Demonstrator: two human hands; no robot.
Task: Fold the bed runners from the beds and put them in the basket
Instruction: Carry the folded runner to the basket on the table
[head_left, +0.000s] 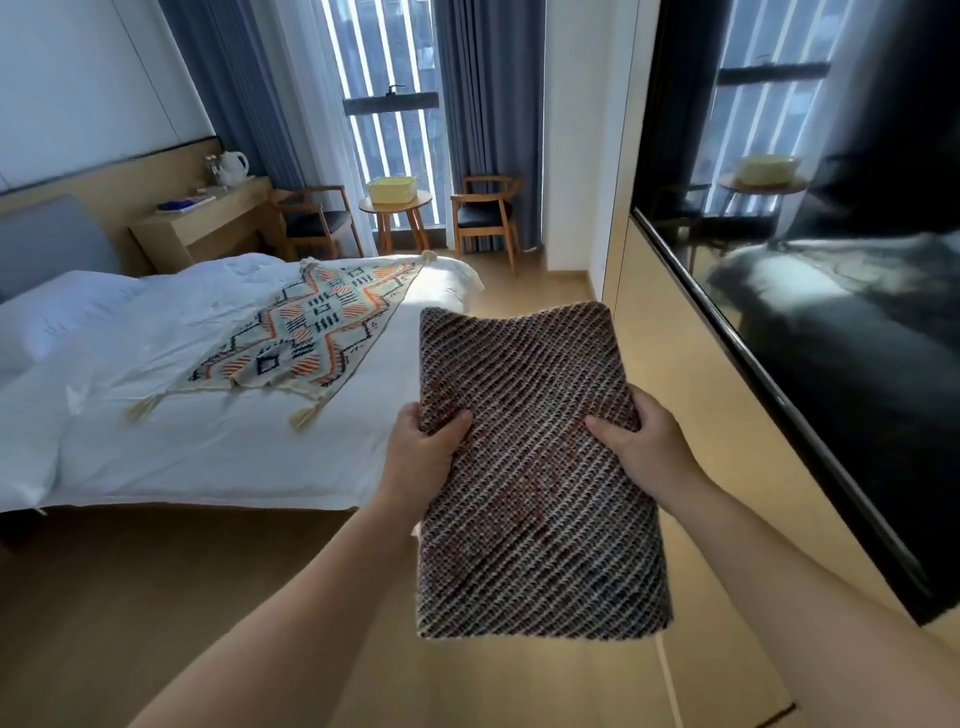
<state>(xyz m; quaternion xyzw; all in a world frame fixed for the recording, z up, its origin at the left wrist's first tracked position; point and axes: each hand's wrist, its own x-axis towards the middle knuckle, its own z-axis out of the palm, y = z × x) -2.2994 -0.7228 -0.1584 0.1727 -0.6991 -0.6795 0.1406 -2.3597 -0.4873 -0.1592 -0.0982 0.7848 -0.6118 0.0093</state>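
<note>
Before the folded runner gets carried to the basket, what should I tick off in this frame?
1. Fold: dark runner is a compact rectangle, ok.
2. Grip: left hand and right hand each hold a side edge, ok.
3. Target: yellow basket stands on the round table by the window, ok.
4. Room inside the basket: cannot tell.
5. All runners folded: not ok, patterned runner lies spread on the bed.
</note>
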